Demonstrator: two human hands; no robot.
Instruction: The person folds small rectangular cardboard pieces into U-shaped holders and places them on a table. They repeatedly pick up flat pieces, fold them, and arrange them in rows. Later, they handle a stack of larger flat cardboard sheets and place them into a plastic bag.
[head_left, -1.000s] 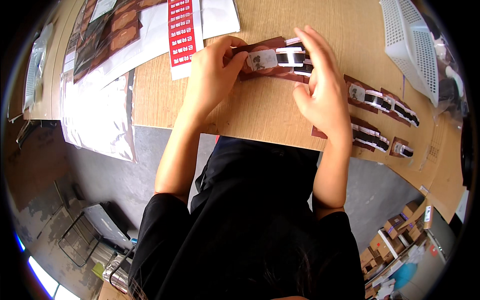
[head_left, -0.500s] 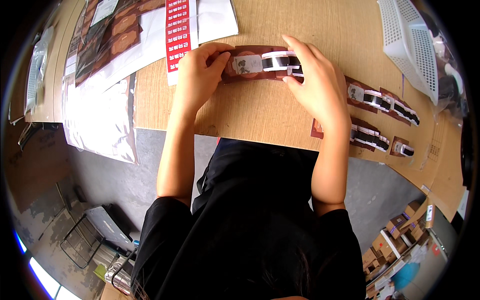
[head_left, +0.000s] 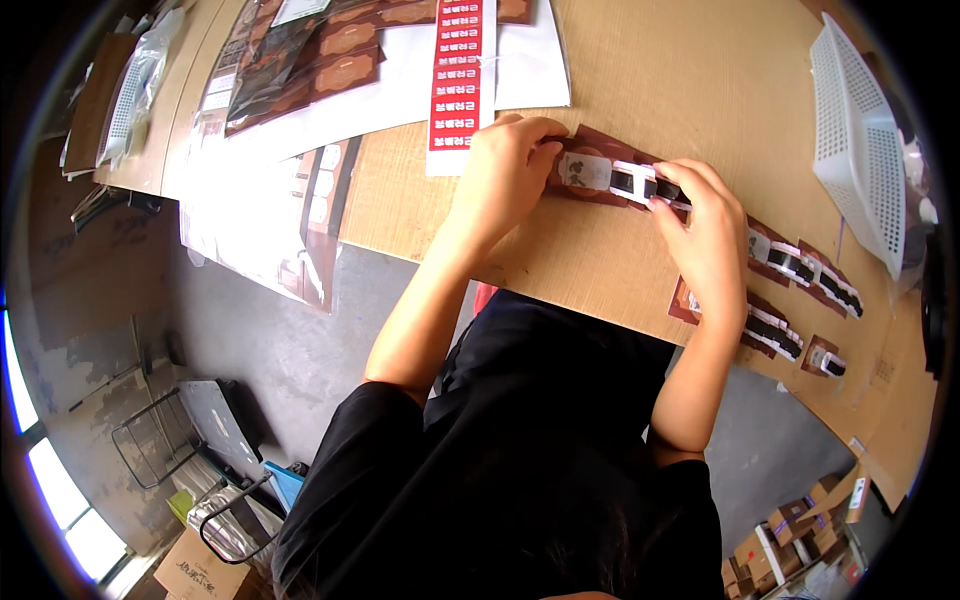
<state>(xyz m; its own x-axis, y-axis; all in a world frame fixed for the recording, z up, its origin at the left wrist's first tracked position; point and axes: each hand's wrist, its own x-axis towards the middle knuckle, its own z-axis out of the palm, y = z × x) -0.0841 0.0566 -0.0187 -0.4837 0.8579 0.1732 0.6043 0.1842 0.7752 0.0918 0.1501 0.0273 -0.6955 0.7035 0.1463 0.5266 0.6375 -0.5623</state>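
On the wooden table, a brown card [head_left: 585, 171] with a pale printed panel lies between my hands, a black-and-white piece [head_left: 632, 184] on its right part. My left hand [head_left: 505, 175] pinches the card's left end between thumb and bent fingers. Thumb and fingers of my right hand [head_left: 708, 228] close around the black-and-white piece and the card's right end; the fingers partly hide both. Just right of that hand, similar brown cards with black-and-white pieces [head_left: 790, 262] lie in an overlapping row. A second row [head_left: 770, 330] sits nearer the front edge, partly behind my right wrist.
A red-and-white label strip [head_left: 457, 90] lies left of the card, over white sheets [head_left: 535, 70]. More brown cards [head_left: 345, 72] and clear plastic sleeves [head_left: 255, 240] are farther left. A white perforated basket [head_left: 865, 150] stands at the right; a single small card [head_left: 823, 356] lies near the right front.
The whole view has turned, so the table and its contents appear farther right and lower. Both hands stay on the brown card, with the right hand still around the black-and-white piece.
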